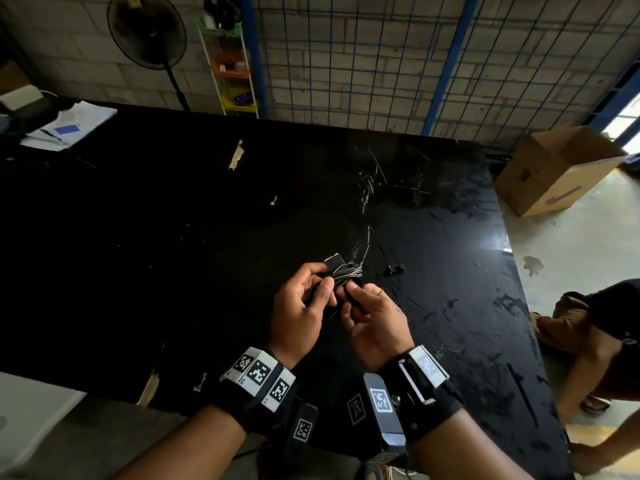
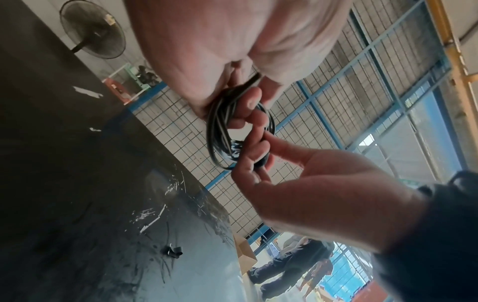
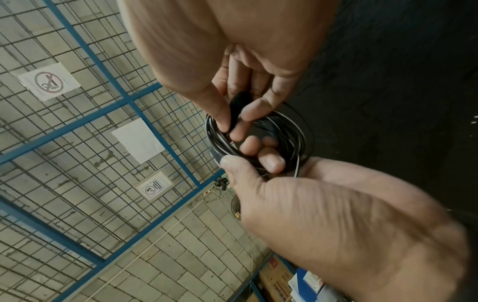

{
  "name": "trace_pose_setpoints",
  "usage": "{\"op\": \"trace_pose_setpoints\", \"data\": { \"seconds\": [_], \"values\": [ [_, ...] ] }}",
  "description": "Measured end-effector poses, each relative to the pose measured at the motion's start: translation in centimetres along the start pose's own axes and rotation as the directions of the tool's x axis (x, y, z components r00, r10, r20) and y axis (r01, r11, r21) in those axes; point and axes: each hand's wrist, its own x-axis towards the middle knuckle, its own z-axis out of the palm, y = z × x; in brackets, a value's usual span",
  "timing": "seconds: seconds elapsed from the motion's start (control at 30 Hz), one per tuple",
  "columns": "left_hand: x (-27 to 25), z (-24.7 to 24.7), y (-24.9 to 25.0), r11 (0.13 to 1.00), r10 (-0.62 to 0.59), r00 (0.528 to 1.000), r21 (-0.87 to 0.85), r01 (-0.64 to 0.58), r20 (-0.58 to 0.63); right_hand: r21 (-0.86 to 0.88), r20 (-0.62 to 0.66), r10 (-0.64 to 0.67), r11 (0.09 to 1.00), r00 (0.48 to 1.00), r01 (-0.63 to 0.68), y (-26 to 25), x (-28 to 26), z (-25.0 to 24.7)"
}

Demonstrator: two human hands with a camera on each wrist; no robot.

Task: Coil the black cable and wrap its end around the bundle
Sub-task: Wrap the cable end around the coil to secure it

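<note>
The black cable (image 1: 347,273) is a small coil of several loops, held in the air above the black table (image 1: 173,237). My left hand (image 1: 325,280) grips one side of the coil (image 3: 292,132) between its thumb and curled fingers (image 2: 248,102). My right hand (image 1: 351,296) pinches a short black end piece (image 3: 236,102) between its thumb and forefinger, right against the loops. A flat dark tab (image 1: 334,261) sticks out beyond the left thumb. Where the end joins the bundle is hidden by the fingers.
A small black scrap (image 1: 396,269) lies on the scratched table just right of the hands. Papers (image 1: 69,126) sit at the far left. A cardboard box (image 1: 554,171) stands on the floor past the table's right edge. A person (image 1: 595,323) crouches there.
</note>
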Motion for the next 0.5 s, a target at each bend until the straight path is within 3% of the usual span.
{"op": "trace_pose_setpoints", "data": {
  "seconds": [0.17,0.23,0.3,0.4,0.5],
  "values": [
    [-0.1,-0.1,0.5,1.000,0.005,1.000,-0.025,-0.005,0.006,-0.043,0.040,-0.073,0.996,0.997,0.075,-0.1,-0.4,-0.1],
    [0.0,-0.2,0.7,0.999,0.024,0.999,-0.028,-0.024,-0.030,-0.105,0.096,-0.165,0.979,0.982,0.175,-0.1,-0.7,0.0],
    [0.2,-0.3,0.7,0.999,0.023,0.998,-0.031,-0.025,-0.057,-0.263,0.176,-0.305,0.902,0.936,0.343,-0.2,-0.9,-0.1],
    [0.4,-0.6,0.8,0.999,0.027,0.998,-0.016,-0.028,-0.060,-0.571,0.325,-0.482,0.586,0.814,0.575,-0.1,-1.0,-0.5],
    [0.3,-0.7,0.7,1.000,0.029,0.998,-0.003,-0.029,-0.047,-0.685,0.491,-0.603,0.178,0.629,0.706,0.2,-0.9,-1.3]
  ]
}}
